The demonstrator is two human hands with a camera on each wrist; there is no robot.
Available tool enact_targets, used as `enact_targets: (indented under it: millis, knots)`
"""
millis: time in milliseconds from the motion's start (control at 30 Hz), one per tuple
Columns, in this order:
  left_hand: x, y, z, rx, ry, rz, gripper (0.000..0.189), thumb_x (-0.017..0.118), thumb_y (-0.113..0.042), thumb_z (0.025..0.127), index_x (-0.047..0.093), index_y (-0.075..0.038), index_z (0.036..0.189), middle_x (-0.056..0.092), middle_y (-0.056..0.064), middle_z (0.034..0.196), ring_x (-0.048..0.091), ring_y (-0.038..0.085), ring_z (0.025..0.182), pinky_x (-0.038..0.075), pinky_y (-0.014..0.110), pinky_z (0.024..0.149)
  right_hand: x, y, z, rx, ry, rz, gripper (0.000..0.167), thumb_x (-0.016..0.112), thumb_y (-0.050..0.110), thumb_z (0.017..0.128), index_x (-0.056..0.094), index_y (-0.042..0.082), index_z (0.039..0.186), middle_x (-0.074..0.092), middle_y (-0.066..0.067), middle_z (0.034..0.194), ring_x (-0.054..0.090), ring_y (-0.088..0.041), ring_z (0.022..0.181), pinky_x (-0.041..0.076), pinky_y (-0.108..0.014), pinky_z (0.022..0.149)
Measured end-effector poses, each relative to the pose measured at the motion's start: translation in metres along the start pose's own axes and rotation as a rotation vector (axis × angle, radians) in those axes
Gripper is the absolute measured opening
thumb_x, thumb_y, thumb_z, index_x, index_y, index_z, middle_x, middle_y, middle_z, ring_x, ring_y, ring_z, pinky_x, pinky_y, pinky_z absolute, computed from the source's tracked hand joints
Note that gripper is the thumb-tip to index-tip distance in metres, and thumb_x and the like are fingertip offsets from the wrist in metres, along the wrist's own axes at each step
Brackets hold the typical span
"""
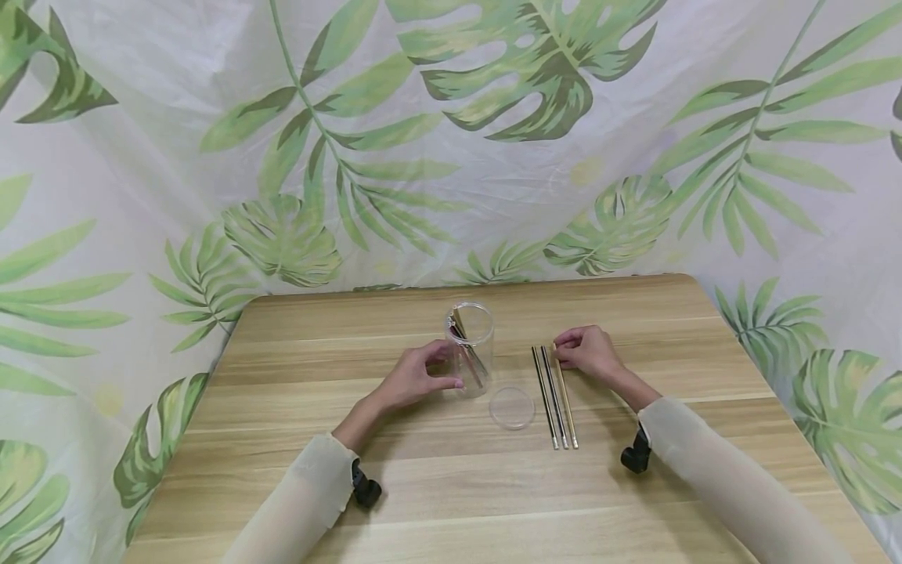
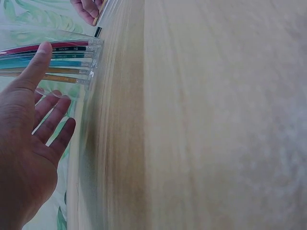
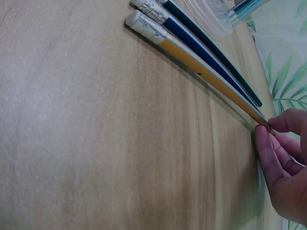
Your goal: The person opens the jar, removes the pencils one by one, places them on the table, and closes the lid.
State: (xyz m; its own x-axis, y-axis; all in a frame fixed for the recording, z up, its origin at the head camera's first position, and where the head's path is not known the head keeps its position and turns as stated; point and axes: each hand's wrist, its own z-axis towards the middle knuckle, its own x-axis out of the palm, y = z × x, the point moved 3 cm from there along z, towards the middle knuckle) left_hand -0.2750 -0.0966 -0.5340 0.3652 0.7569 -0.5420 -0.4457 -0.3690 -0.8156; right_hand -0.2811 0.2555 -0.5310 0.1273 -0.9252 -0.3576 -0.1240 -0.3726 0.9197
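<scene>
A clear cylindrical jar (image 1: 486,348) stands upright on the table with several pencils (image 2: 57,63) leaning inside, their eraser ends at the bottom. My left hand (image 1: 414,376) holds the jar from its left side, thumb across the front, other fingers behind it. To the right, my right hand (image 1: 590,352) pinches a yellow pencil (image 3: 206,76) near its far end, between thumb and fingertips. This pencil's eraser end points toward me. Close alongside it lie a blue pencil (image 3: 196,45) and a dark green pencil (image 3: 216,52), roughly parallel.
A round clear lid (image 1: 512,409) lies flat between the jar and the loose pencils. The wooden table (image 1: 451,501) ends at a leaf-patterned curtain (image 1: 395,157) behind and at both sides. Black wrist cameras (image 1: 366,489) hang below both sleeves.
</scene>
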Motion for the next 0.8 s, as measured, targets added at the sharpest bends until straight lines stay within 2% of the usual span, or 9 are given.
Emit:
enact_targets:
  millis: [167, 400, 800]
  knots:
    - [0.0005, 0.0, 0.0, -0.009, 0.002, 0.005, 0.062, 0.095, -0.022, 0.081, 0.067, -0.008, 0.135, 0.074, 0.008, 0.131, 0.07, 0.028, 0.12, 0.056, 0.043, 0.109, 0.0, 0.0026, -0.0001, -0.005, 0.007, -0.028, 0.025, 0.073, -0.004, 0.093, 0.071, -0.016, 0.115, 0.075, -0.028, 0.102, 0.076, -0.015, 0.074, 0.066, -0.028, 0.072]
    - [0.0004, -0.0005, -0.0003, -0.028, 0.005, 0.019, 0.064, 0.094, -0.022, 0.081, 0.066, -0.006, 0.137, 0.074, 0.009, 0.13, 0.07, 0.027, 0.119, 0.056, 0.042, 0.108, 0.0012, 0.0059, -0.0012, -0.008, -0.003, -0.084, 0.02, 0.073, -0.002, 0.093, 0.074, -0.012, 0.11, 0.077, -0.021, 0.095, 0.076, -0.017, 0.074, 0.066, -0.028, 0.07]
    - [0.0, -0.0004, 0.0002, -0.027, 0.01, 0.022, 0.066, 0.094, -0.024, 0.082, 0.065, -0.006, 0.138, 0.073, 0.009, 0.131, 0.07, 0.026, 0.12, 0.055, 0.041, 0.108, 0.0047, 0.0077, 0.0011, -0.081, -0.023, -0.215, 0.016, 0.074, -0.002, 0.09, 0.076, -0.01, 0.103, 0.078, -0.016, 0.088, 0.077, -0.019, 0.07, 0.065, -0.027, 0.065]
